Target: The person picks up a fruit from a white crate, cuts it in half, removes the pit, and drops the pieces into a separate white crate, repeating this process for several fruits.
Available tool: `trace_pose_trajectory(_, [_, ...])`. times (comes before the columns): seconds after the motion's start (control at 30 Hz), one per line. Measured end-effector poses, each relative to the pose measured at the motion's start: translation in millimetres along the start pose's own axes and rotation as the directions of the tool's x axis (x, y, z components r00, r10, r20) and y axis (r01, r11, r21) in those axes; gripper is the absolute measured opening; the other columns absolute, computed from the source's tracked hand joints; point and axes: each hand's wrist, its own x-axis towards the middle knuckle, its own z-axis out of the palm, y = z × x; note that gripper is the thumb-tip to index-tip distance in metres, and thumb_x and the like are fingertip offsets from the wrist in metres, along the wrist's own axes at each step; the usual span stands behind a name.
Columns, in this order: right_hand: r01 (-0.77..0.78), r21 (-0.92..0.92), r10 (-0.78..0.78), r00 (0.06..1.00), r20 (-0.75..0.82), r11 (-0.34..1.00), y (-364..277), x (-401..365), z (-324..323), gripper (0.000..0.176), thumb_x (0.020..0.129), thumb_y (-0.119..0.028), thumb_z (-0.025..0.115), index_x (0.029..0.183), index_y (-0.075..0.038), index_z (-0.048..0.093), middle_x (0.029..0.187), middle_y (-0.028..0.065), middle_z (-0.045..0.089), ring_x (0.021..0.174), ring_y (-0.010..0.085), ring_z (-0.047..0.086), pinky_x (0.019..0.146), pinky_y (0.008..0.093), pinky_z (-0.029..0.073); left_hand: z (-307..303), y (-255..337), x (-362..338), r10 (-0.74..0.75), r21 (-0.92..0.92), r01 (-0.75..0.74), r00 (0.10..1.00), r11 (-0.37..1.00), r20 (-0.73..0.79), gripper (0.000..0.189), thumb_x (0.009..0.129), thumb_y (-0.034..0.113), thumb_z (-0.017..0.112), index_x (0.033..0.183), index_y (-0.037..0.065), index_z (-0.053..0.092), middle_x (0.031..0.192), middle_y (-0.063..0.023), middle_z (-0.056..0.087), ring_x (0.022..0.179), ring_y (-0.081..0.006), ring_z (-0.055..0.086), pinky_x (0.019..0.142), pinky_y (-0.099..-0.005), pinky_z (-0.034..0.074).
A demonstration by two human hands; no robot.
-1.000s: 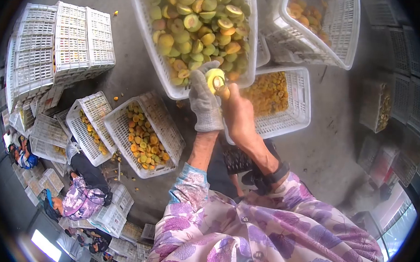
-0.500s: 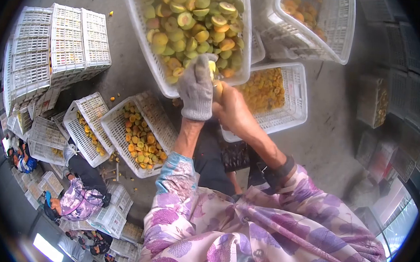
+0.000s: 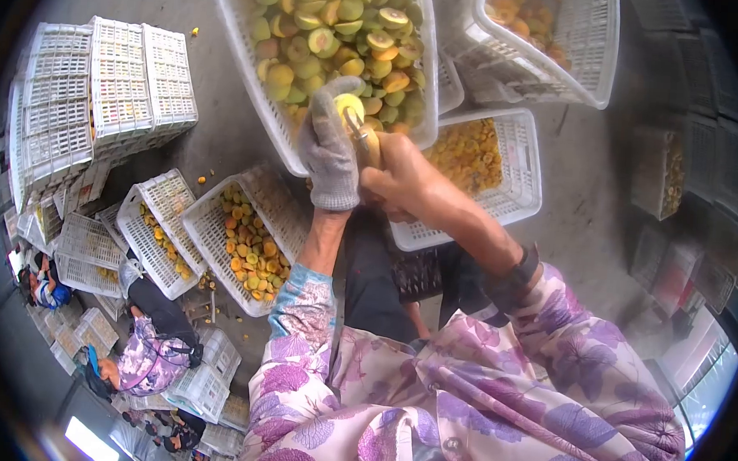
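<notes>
My left hand (image 3: 329, 157), in a grey knit glove, is closed around a yellow-fleshed peach half (image 3: 349, 108) with its cut face showing. My bare right hand (image 3: 401, 174) grips a small pitting knife (image 3: 371, 147) with a pale yellowish handle and a metal tip. That tip meets the cut face of the fruit. Both hands are over the near edge of a white crate (image 3: 432, 109) heaped with green-yellow peach halves (image 3: 329, 41). The right fingers partly hide the handle.
A white crate (image 3: 527, 168) of small orange-brown pieces stands right of my hands, and a taller crate (image 3: 591, 58) of fruit behind it. More crates of fruit (image 3: 255, 245) and a crate stack (image 3: 101, 83) are at left. A person in a floral top (image 3: 149, 357) works lower left.
My left hand has turned so the peach half's cut face shows. The knife's metal tip is now visible against the flesh, and my right hand has shifted slightly right.
</notes>
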Motion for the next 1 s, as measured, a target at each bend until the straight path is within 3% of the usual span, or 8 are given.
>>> trace_pose_trajectory(0.17, [-0.027, 0.104, 0.023, 0.999, 0.039, 0.994, -2, -6, 4, 0.010, 0.084, -0.004, 0.050, 0.092, 0.002, 0.046, 0.062, 0.0006, 0.046, 0.043, 0.0059, 0.038, 0.034, 0.0236, 0.028, -9, -11, -7, 0.389, 0.343, -0.386, 0.919, 0.856, 0.063, 0.043, 0.103, 0.034, 0.034, 0.106, 0.002, 0.062, 0.101, -0.0084, 0.065, 0.084, -0.0165, 0.059, 0.076, -0.0284, 0.047])
trace_pose_trajectory(0.23, [-0.030, 0.173, 0.022, 0.999, 0.048, 0.984, 1, -4, 6, 0.010, 0.084, -0.004, 0.049, 0.092, 0.001, 0.046, 0.063, 0.0008, 0.047, 0.043, 0.0058, 0.039, 0.034, 0.0240, 0.028, -11, -6, -8, 0.225, 0.166, -0.226, 0.974, 0.960, 0.022, 0.019, 0.092, 0.005, 0.049, 0.104, -0.003, 0.061, 0.089, -0.0144, 0.063, 0.082, -0.0232, 0.060, 0.075, -0.0334, 0.048])
trace_pose_trajectory(0.33, [0.082, -0.128, -0.093, 0.993, -0.077, 0.988, 10, 6, 11, 0.012, 0.083, -0.002, 0.052, 0.092, 0.001, 0.044, 0.061, 0.0061, 0.053, 0.043, 0.0144, 0.048, 0.037, 0.0301, 0.035, -8, 2, -5, 0.134, 0.152, -0.132, 0.991, 0.979, -0.008, 0.018, 0.092, 0.006, 0.047, 0.100, -0.001, 0.061, 0.087, -0.0126, 0.063, 0.079, -0.0227, 0.060, 0.072, -0.0328, 0.048])
trace_pose_trajectory(0.43, [0.405, -0.615, -0.631, 0.749, -0.201, 0.676, 44, 12, 10, 0.024, 0.078, 0.000, 0.060, 0.092, 0.004, 0.041, 0.065, 0.0216, 0.056, 0.062, 0.0435, 0.057, 0.053, 0.0444, 0.044, -9, -5, -2, 0.034, 0.073, -0.041, 0.995, 0.996, 0.090, 0.020, 0.093, 0.010, 0.046, 0.098, -0.001, 0.061, 0.086, -0.0114, 0.063, 0.075, -0.0206, 0.059, 0.069, -0.0318, 0.047])
trace_pose_trajectory(0.67, [0.327, -0.685, -0.627, 0.741, -0.241, 0.651, 57, 19, 7, 0.023, 0.079, 0.003, 0.058, 0.095, 0.002, 0.042, 0.067, 0.0222, 0.057, 0.062, 0.0435, 0.057, 0.053, 0.0434, 0.044, -14, -11, 23, -0.120, 0.171, 0.061, 0.924, 0.983, 0.364, 0.054, 0.100, 0.044, 0.038, 0.083, 0.002, 0.068, 0.070, -0.0019, 0.064, 0.062, -0.0101, 0.055, 0.058, -0.0239, 0.044])
trace_pose_trajectory(0.73, [0.337, -0.382, -0.431, 0.881, -0.195, 0.861, 46, 21, 9, 0.028, 0.079, 0.003, 0.059, 0.101, 0.001, 0.042, 0.069, 0.0249, 0.056, 0.063, 0.0443, 0.057, 0.054, 0.0425, 0.045, -10, -13, 16, -0.028, 0.021, 0.023, 0.945, 1.000, 0.324, 0.056, 0.100, 0.046, 0.037, 0.084, 0.001, 0.066, 0.073, -0.0038, 0.065, 0.065, -0.0110, 0.057, 0.060, -0.0238, 0.046])
trace_pose_trajectory(0.83, [0.340, -0.393, -0.474, 0.819, -0.323, 0.854, 52, 17, 22, 0.032, 0.079, 0.004, 0.060, 0.105, 0.000, 0.042, 0.072, 0.0269, 0.056, 0.067, 0.0473, 0.056, 0.057, 0.0420, 0.046, -4, 4, 12, -0.213, -0.431, 0.276, 0.959, 0.859, 0.189, 0.058, 0.099, 0.050, 0.035, 0.095, -0.003, 0.061, 0.080, -0.0085, 0.063, 0.069, -0.0148, 0.060, 0.065, -0.0253, 0.049])
trace_pose_trajectory(1.0, [0.258, -0.517, -0.495, 0.774, -0.396, 0.816, 49, 18, 27, 0.033, 0.078, 0.004, 0.061, 0.105, 0.000, 0.043, 0.077, 0.0263, 0.057, 0.076, 0.0511, 0.052, 0.061, 0.0421, 0.047, -5, -4, -2, -0.121, -0.417, 0.155, 0.987, 0.896, 0.108, 0.020, 0.095, 0.016, 0.048, 0.101, 0.000, 0.058, 0.090, -0.0071, 0.063, 0.079, -0.0145, 0.059, 0.071, -0.0274, 0.049])
